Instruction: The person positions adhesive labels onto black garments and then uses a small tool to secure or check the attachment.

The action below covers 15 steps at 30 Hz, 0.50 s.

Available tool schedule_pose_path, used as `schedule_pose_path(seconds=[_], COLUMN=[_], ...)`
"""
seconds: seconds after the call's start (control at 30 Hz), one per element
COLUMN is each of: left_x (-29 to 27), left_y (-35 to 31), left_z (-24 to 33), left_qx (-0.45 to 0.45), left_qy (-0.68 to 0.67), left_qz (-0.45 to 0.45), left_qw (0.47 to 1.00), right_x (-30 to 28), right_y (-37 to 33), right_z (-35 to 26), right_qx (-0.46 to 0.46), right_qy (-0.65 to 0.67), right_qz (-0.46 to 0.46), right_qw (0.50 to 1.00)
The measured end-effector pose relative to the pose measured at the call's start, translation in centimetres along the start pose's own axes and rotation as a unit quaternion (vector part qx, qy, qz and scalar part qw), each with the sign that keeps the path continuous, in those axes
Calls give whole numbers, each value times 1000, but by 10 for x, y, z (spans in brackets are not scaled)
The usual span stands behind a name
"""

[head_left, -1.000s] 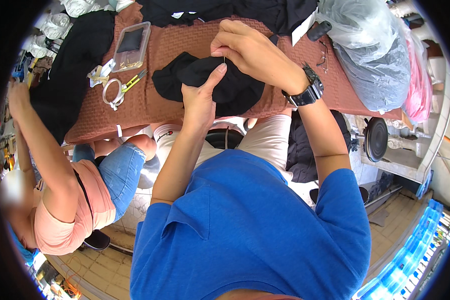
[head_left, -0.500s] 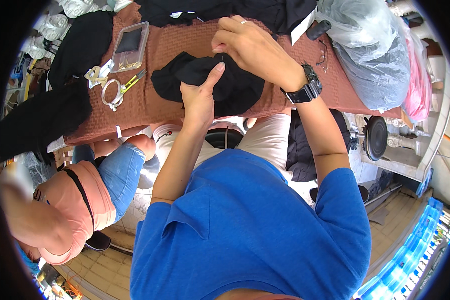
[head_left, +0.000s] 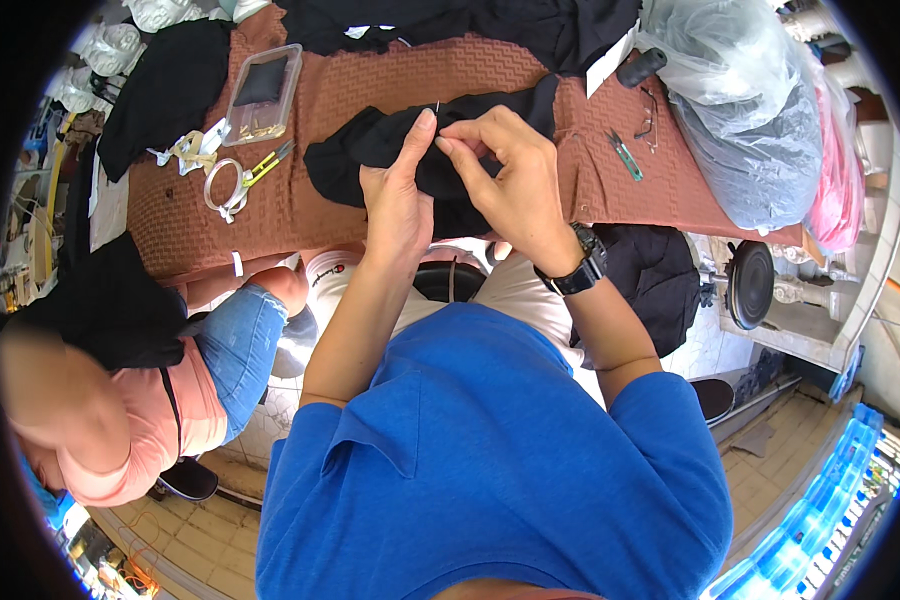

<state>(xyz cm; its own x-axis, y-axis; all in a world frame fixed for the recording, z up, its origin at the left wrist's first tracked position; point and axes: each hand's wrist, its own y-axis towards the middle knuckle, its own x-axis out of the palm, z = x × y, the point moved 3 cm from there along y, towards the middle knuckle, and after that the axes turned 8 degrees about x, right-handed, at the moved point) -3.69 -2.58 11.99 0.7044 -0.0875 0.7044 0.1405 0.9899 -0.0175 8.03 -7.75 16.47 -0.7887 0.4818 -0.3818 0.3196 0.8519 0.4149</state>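
A piece of black cloth (head_left: 340,160) lies bunched on the table's near side, its right part stretching out behind my right hand. My left hand (head_left: 400,195) grips a fold of this cloth, thumb pointing up on top. Close against that thumb, my right hand (head_left: 505,175) pinches with thumb and forefinger. A thin, bright needle (head_left: 438,107) pokes up just above the pinch. Any thread on it is too fine to make out.
Green-handled thread snips (head_left: 625,156), glasses (head_left: 650,118) and a black thread spool (head_left: 640,67) lie right. Yellow snips (head_left: 267,164) and a clear plastic box (head_left: 288,90) are left. Stuffed plastic bags (head_left: 740,110) stand far right. A co-worker (head_left: 150,410) sits at left.
My right hand has come down and turned in beside my left thumb. The cloth's right part now reaches farther up. Green snips have come into sight; the co-worker's black cloth has slid off the table.
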Motion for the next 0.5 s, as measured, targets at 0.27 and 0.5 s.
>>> schedule_pose_path(seconds=[0.27, 0.5], left_x=[-2, -4], left_y=[-2, -1], left_z=[-4, -1], left_qx=[-37, -30], left_qy=[-6, -22], left_qz=[6, 26], left_qw=[999, 999], right_x=[11, 7], right_y=[-5, 10], right_z=[8, 16], right_qx=[-110, -38], right_qy=[-70, -18], right_qz=[60, 16], right_qw=[990, 999])
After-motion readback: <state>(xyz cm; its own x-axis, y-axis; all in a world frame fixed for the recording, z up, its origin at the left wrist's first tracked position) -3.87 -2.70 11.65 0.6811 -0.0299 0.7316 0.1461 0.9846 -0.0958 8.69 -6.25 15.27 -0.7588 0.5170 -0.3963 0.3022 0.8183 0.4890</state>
